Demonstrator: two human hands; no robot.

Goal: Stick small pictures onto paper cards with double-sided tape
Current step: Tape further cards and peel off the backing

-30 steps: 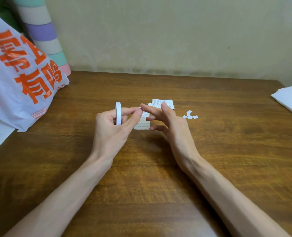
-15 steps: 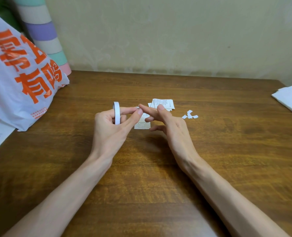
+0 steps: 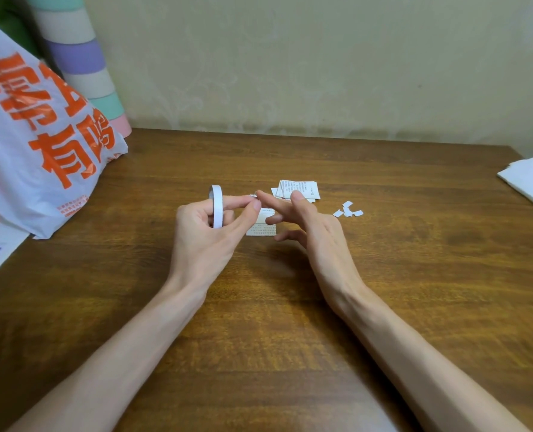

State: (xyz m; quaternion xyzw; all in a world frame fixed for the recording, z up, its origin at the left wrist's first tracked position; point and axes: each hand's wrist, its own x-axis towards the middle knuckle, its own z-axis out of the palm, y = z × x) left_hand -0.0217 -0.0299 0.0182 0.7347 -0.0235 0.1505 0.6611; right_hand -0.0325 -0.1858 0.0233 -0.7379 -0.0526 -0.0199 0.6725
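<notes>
My left hand (image 3: 210, 232) holds a thin white roll of double-sided tape (image 3: 217, 206) upright, fingers through its ring, thumb and forefinger pinched at the tape's loose end. My right hand (image 3: 305, 222) meets that pinch with its forefinger and thumb; whether it grips the tape end is too small to tell. A printed paper card (image 3: 261, 227) lies flat on the table just under both hands, partly hidden by them. A small stack of printed cards (image 3: 297, 188) lies behind my right hand.
Several small white paper scraps (image 3: 348, 209) lie right of the stack. A white plastic bag with orange lettering (image 3: 37, 135) fills the left side, a striped pastel roll (image 3: 81, 57) behind it. Folded white paper (image 3: 530, 180) sits at the table's right edge. Wooden table (image 3: 290, 338).
Both hands stay nearly in place; my right fingers shifted slightly at the tape's end. The cards and scraps have not moved.
</notes>
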